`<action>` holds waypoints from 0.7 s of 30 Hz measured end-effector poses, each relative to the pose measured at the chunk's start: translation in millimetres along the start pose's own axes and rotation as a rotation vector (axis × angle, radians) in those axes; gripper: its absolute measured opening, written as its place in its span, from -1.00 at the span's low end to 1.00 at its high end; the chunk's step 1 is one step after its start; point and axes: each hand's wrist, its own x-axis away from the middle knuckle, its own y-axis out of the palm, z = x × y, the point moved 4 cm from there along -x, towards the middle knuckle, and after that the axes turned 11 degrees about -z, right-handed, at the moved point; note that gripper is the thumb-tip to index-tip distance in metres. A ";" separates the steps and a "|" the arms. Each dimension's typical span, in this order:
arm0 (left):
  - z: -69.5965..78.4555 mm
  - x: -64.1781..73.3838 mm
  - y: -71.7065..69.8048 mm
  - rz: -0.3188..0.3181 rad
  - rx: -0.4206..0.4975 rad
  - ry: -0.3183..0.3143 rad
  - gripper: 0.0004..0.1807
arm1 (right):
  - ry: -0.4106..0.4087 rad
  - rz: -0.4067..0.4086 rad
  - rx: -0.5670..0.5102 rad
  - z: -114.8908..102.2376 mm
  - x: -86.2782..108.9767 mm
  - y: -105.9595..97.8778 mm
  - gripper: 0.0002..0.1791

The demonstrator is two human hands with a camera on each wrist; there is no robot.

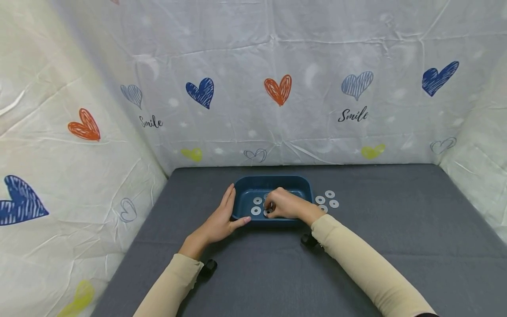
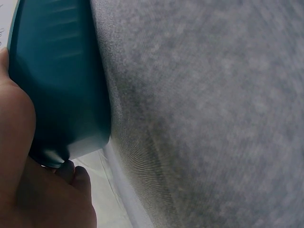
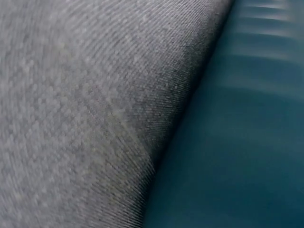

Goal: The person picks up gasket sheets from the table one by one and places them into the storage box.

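Observation:
A dark blue-green rectangular tray (image 1: 293, 182) stands on the table, with several flat pale washers (image 1: 255, 211) lying on its floor. My left hand (image 1: 219, 222) holds the tray's left end, thumb at the front rim and fingers along the side. The left wrist view shows that hand (image 2: 28, 142) around the tray's corner. Reaching over the right part of the tray, my right hand (image 1: 289, 204) pinches a washer (image 1: 267, 212) low inside it; the fingers partly cover this washer and another behind it. The right wrist view has only the tray wall (image 3: 237, 142) and the cloth.
Several more washers (image 1: 334, 204) lie just right of the tray. Dark grey cloth (image 1: 253, 273) covers the table. White sheets with printed hearts (image 1: 279, 90) hang behind and at both sides.

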 end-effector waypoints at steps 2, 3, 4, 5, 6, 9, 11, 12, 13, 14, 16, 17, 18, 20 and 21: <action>0.2 0.1 0.0 0.002 0.000 0.001 0.20 | -0.004 0.015 0.013 -0.4 -1.0 0.0 -0.85; 0.3 0.2 -0.1 0.002 -0.001 0.001 0.20 | -0.004 0.019 0.017 -0.4 -1.3 0.0 -0.85; 0.6 0.2 -0.1 0.001 -0.001 0.002 0.20 | -0.002 0.022 0.021 -0.4 -1.7 0.1 -0.85; 0.9 0.3 -0.2 0.002 -0.002 0.002 0.20 | -0.003 0.025 0.026 -0.5 -2.0 0.1 -0.84; 1.2 0.3 -0.3 0.003 -0.002 0.004 0.20 | -0.004 0.023 0.033 -0.7 -2.3 0.2 -0.82; 1.9 0.0 -0.4 0.007 -0.005 0.005 0.19 | -0.003 0.012 0.040 -0.6 -2.2 1.0 -0.78; 2.0 -0.3 -0.3 0.009 -0.003 0.004 0.18 | -0.002 0.001 0.040 -0.5 -1.8 1.3 -0.75; 1.9 -0.4 -0.2 0.010 -0.005 0.002 0.18 | 0.000 -0.005 0.037 -0.4 -1.4 1.3 -0.74; 1.9 -0.5 -0.2 0.010 -0.004 0.001 0.18 | 0.005 -0.009 0.034 -0.4 -0.6 0.9 -0.73; 1.9 -0.6 -0.1 0.010 -0.004 0.000 0.18 | 0.010 -0.014 0.030 -0.4 0.5 0.3 -0.71; 1.9 -0.6 -0.1 0.010 -0.004 -0.002 0.18 | 0.023 -0.019 0.025 -1.2 3.6 -2.4 -0.69; 1.9 -0.7 -0.1 0.011 -0.006 -0.002 0.18 | 0.031 -0.020 0.024 -2.0 5.8 -4.5 -0.68; 1.9 -0.6 -0.2 0.011 -0.006 -0.003 0.19 | 0.035 -0.018 0.026 -3.1 8.5 -7.1 -0.67; 1.8 -0.5 -0.4 0.011 -0.004 -0.005 0.19 | 0.043 -0.010 0.027 -6.1 15.4 -13.9 -0.66; 1.6 -0.4 -0.6 0.011 -0.003 -0.005 0.19 | 0.046 -0.005 0.030 -8.0 19.3 -17.8 -0.66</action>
